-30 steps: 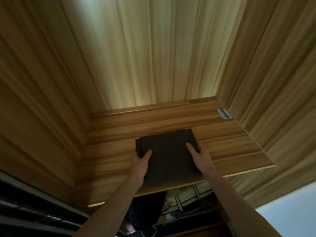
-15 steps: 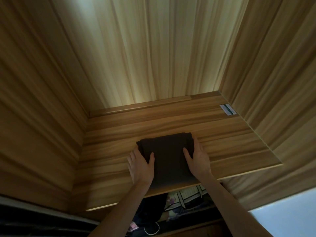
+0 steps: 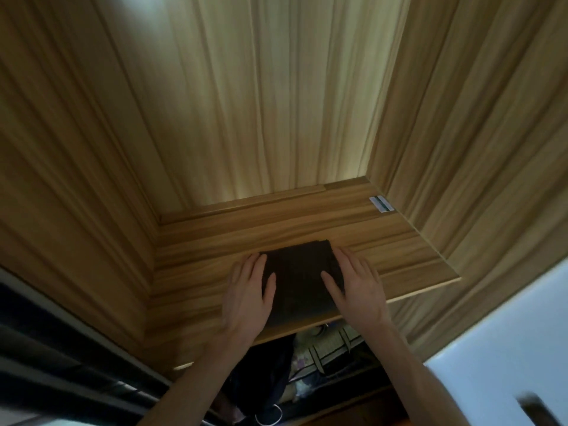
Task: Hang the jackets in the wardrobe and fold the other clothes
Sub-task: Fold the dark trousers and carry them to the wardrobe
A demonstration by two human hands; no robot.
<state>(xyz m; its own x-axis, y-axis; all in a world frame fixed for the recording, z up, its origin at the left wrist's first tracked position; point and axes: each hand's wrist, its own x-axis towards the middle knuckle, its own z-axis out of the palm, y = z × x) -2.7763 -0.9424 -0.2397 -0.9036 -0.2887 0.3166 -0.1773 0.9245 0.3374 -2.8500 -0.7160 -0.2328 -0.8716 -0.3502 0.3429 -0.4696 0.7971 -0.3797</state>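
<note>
A dark folded garment (image 3: pixel 299 279) lies flat on the wooden wardrobe shelf (image 3: pixel 384 250), near its front edge. My left hand (image 3: pixel 247 298) rests along the garment's left side with straight fingers, thumb on the cloth. On the right side my right hand (image 3: pixel 355 287) lies the same way, fingers straight on the shelf and thumb over the fabric. Neither hand grips the cloth. Below the shelf a dark jacket (image 3: pixel 264 376) hangs, partly hidden by my arms.
Wooden walls close in the shelf on the left, back and right. A small white sticker (image 3: pixel 381 203) sits at the shelf's back right corner. Patterned fabric (image 3: pixel 325 348) shows under the shelf. A white surface (image 3: pixel 507 348) fills the lower right.
The garment has slid further back onto the shelf. Both hands went from holding its sides to lying flat beside it with fingers straight.
</note>
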